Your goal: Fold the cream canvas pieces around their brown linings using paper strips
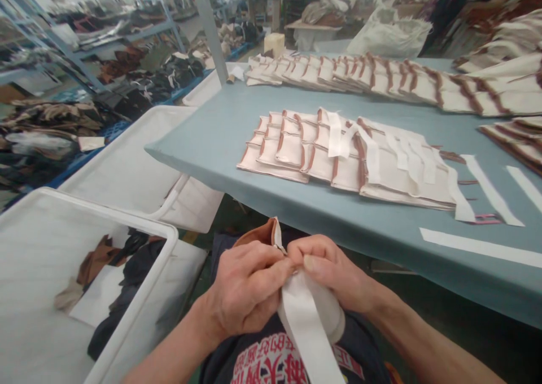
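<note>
My left hand [245, 288] and my right hand [334, 274] meet over my lap, below the table edge. Both pinch the same small cream fabric piece with brown trim [271, 234], thumbs pressed together at its edge. A white strip [309, 333] hangs down from between the fingers across my shirt. On the grey-blue table [220, 130] in front lies a fanned stack of similar cream and brown pieces [322, 149], with white strips [398, 152] laid over some of them.
A longer row of the same pieces [381, 76] runs along the table's far side. Loose white strips [491, 189] lie at the right. White bins [127, 164] stand to my left; the nearest bin [161, 231] holds dark scraps. Shelves of material stand behind.
</note>
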{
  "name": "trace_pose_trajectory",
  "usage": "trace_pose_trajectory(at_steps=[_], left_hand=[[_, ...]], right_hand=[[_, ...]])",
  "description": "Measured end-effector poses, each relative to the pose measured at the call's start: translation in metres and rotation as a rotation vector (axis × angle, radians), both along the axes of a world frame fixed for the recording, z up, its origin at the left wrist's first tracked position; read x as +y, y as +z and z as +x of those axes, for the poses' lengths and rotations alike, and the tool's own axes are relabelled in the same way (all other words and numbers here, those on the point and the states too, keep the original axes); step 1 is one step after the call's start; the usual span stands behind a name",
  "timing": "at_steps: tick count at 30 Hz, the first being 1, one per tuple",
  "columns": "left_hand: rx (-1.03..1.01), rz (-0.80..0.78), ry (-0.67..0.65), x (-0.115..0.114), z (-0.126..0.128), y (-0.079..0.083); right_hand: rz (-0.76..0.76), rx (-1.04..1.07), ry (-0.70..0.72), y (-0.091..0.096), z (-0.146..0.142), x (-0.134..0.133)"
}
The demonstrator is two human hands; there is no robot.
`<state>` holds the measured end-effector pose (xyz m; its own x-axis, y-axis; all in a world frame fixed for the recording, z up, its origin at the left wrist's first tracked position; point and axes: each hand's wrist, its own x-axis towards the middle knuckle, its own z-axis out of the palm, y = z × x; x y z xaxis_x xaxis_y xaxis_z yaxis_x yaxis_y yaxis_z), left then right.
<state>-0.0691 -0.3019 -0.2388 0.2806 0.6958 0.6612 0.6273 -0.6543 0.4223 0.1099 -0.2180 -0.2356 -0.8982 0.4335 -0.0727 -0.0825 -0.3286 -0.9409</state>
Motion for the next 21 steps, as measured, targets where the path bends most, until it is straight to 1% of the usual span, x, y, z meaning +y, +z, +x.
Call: trace_pose_trajectory(at_steps=[2,4,6,7,8,9,11,13,15,16,18,19,20,21], left_hand=[[0.009,0.052,0.034,0.003,0.001,-0.004],[-0.03,0.069,0.049,0.005,0.003,-0.009],[-0.101,0.043,0.015,0.004,0.004,-0.013],[-0.138,0.018,-0.016,0.002,0.005,-0.014],[-0.172,-0.022,-0.039,-0.001,0.005,-0.015],[-0.207,-0.075,-0.044,-0.005,0.005,-0.014],[-0.277,-0.223,0.004,-0.01,0.005,-0.006],[-0.33,-0.424,0.054,-0.01,0.003,0.008],[-0.329,-0.608,0.016,-0.002,0.001,0.028],[-0.308,-0.678,-0.028,0.003,0.0,0.038],[-0.243,-0.749,-0.122,0.013,-0.001,0.054],[-0.198,-0.763,-0.16,0.015,-0.002,0.059],[-0.156,-0.76,-0.183,0.016,-0.002,0.06],[-0.113,-0.751,-0.202,0.014,-0.002,0.057]], right_hand=[[-0.108,0.039,-0.039,-0.01,-0.003,-0.005],[-0.171,0.05,-0.059,-0.015,-0.004,-0.008],[-0.167,0.052,-0.066,-0.013,-0.003,-0.007],[-0.117,0.045,-0.069,-0.009,-0.001,-0.004],[-0.029,0.028,-0.071,-0.002,0.002,-0.001],[0.095,0.0,-0.07,0.005,0.006,0.002],[0.41,-0.073,-0.062,0.022,0.015,0.009],[0.743,-0.126,-0.062,0.037,0.024,0.015],[1.013,-0.14,-0.076,0.046,0.029,0.019],[1.114,-0.133,-0.085,0.048,0.031,0.019],[1.249,-0.119,-0.108,0.051,0.032,0.017],[1.291,-0.113,-0.129,0.051,0.032,0.014],[1.33,-0.106,-0.156,0.051,0.034,0.011],[1.373,-0.095,-0.193,0.051,0.036,0.007]])
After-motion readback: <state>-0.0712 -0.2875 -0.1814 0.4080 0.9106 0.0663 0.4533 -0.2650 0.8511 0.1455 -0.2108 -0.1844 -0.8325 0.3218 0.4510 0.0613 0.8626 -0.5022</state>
